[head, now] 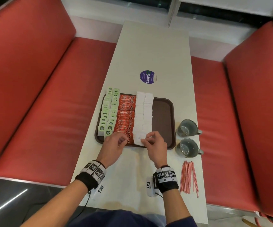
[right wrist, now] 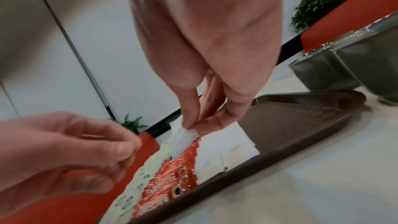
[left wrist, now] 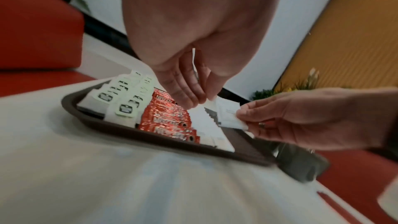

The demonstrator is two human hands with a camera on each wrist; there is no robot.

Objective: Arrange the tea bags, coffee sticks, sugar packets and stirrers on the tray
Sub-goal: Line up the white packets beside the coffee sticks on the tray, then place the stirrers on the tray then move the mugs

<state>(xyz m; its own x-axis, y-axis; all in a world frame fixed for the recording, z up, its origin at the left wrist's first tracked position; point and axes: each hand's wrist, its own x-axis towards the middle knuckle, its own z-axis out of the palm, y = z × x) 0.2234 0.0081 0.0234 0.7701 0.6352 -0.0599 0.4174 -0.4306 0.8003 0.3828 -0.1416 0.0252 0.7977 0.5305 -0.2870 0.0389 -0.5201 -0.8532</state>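
Clearly most of the arranging is done. On the dark brown plastic tray [head: 163,112], which sits near the desk's left edge, two rows of green-tagged tea bags [head: 108,112] fill the tray's left side, red foil coffee sticks [head: 126,117] run beside them, and two rows of white paper sugar packets [head: 143,115] come next; the strip along the tray's right edge is bare. The right hand [head: 156,144] pinches one white sugar packet [left wrist: 229,114] between thumb and fingertips, just above the tray's near edge at the end of the sugar rows. The left hand [head: 114,145] hovers over the near ends of the coffee sticks, fingers drawn together, apparently holding nothing. The thin red-and-white striped stirrers [head: 189,176] lie on the desk near its right edge, off the tray, below two grey ceramic cups [head: 189,138]. Left, I judge: seat this packet, then move the stirrers.
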